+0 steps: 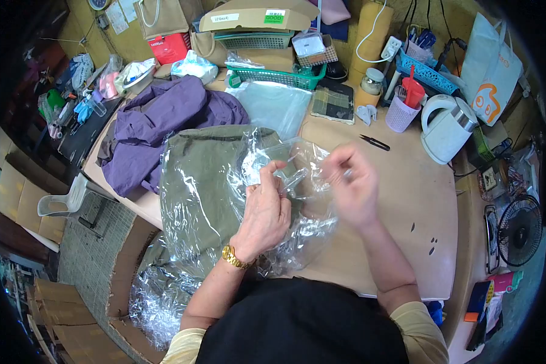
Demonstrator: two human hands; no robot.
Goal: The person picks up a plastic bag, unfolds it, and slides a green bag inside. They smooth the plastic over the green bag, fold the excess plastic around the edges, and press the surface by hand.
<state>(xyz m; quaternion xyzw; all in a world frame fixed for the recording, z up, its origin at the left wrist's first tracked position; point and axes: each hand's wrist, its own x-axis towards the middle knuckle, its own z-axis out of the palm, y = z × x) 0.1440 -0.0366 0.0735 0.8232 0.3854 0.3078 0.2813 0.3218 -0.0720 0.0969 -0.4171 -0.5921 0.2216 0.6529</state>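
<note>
A folded olive-green garment (194, 176) lies on the table inside a clear plastic bag (309, 239), whose loose, crinkled end spreads to the right. My left hand (264, 212), with a gold watch at the wrist, is closed on the loose plastic, its index finger bent upward. To the right, beside the edge of the bag, my right hand (353, 185) is raised with curled fingers. It is slightly blurred, and whatever its fingertips pinch does not show. Behind and left of the bag is a crumpled purple garment (158, 115).
Flat clear bags (273, 100) lie behind the garment. Black snips (375, 142) rest on the table, with a white kettle (448, 127) and a pink cup (401, 112) at the back right. More bagged plastic (161, 297) fills a cardboard box below left. A fan (520, 230) stands far right.
</note>
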